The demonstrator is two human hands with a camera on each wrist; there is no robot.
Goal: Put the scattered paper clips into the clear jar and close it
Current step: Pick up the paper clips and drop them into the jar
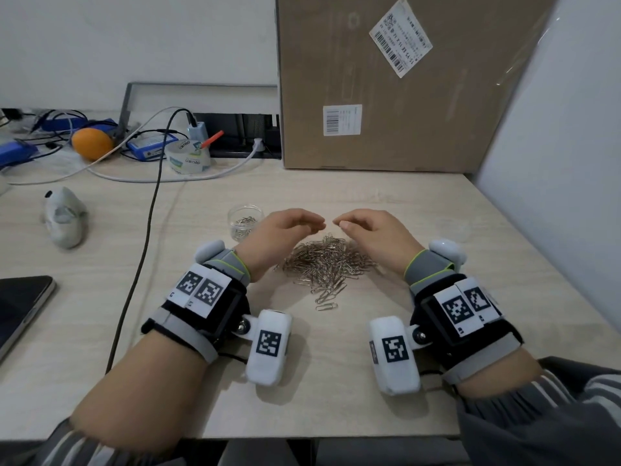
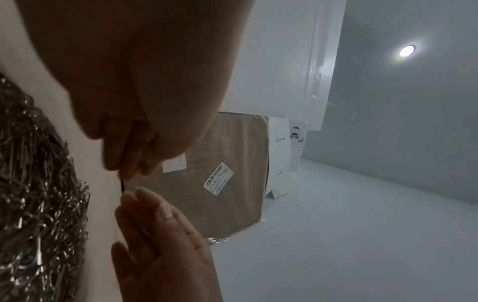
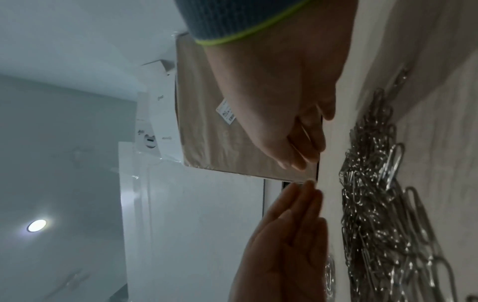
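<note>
A heap of silver paper clips point(image 1: 326, 264) lies on the pale desk point(image 1: 336, 381) between my wrists. Behind my left hand stands the clear jar point(image 1: 244, 220), open-topped, with a few clips in the bottom. A faint clear round thing, perhaps the lid point(image 1: 450, 228), lies right of my right hand. My left hand point(image 1: 316, 227) and right hand point(image 1: 341, 225) hover cupped over the far side of the heap, fingertips almost meeting, nothing held. In the left wrist view the clips point(image 2: 38, 204) fill the left edge. The right wrist view shows the clips point(image 3: 383, 214) beside the right hand's straight fingers point(image 3: 305, 204).
A large cardboard box point(image 1: 386, 82) stands at the back and a white panel point(image 1: 554, 163) walls the right side. A black cable point(image 1: 148, 230) crosses the desk on the left, near a crumpled white thing point(image 1: 65, 220), a tape roll point(image 1: 188, 156), an orange point(image 1: 92, 142) and a tablet point(image 1: 20, 304).
</note>
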